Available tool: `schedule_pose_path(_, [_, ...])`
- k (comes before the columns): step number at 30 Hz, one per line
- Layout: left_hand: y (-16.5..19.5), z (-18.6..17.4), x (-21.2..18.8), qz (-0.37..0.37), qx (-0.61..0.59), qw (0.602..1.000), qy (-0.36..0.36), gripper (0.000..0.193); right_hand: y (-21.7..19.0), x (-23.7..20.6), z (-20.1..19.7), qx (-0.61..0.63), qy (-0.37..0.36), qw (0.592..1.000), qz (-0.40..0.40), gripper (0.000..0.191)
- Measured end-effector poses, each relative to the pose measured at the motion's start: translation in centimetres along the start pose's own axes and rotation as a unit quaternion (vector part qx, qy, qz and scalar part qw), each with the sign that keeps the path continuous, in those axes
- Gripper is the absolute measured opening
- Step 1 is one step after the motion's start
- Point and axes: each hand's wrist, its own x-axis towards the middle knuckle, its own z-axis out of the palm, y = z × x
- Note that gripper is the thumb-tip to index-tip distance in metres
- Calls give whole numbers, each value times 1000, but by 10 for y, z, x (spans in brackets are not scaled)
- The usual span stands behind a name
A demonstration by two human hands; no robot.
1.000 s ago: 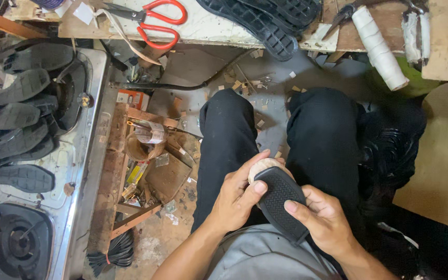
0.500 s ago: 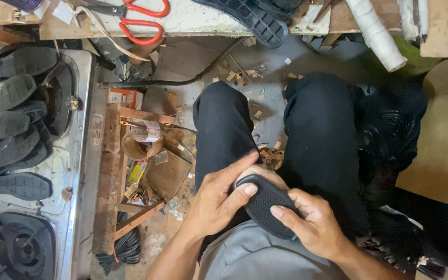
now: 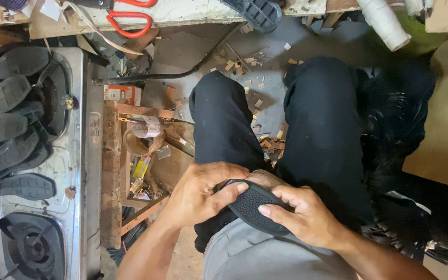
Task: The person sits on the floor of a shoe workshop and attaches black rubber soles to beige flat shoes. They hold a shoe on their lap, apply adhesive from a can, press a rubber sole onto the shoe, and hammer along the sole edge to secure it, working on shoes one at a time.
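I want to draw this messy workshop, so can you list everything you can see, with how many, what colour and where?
Shoe sole: one, black, held over the lap.
Loose soles: about seven, dark grey, piled on the stove.
Gas stove: one, silver, far left.
Burner: one, black, bottom left.
Scissors: one pair, red handles, on the bench at top.
White roll: one, top right.
Cardboard sheet: one, tan, right edge.
Wood scraps: many, pale, on the floor between the knees.
Legs: two, black trousers.
Left hand: gripping the sole.
Right hand: gripping the sole.
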Motion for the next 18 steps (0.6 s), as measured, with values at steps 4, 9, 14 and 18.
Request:
schedule_pose_path(4, [-7, 3, -2, 10, -7, 999, -33, 27, -6, 4, 2, -42, -2, 999, -20, 20])
schedule_pose_path(9, [-40, 9, -22, -114, -41, 993, -12, 23, -15, 0, -10, -148, -39, 988, 16, 28])
schedule_pose_path(14, [-89, 24, -42, -200, -228, 951, 52, 16, -12, -14, -25, -235, -41, 964, 116, 29])
schedule_pose_path(18, [-104, 33, -49, -221, -275, 935, 45, 21, 3, -21, -23, -243, -39, 962, 114, 28])
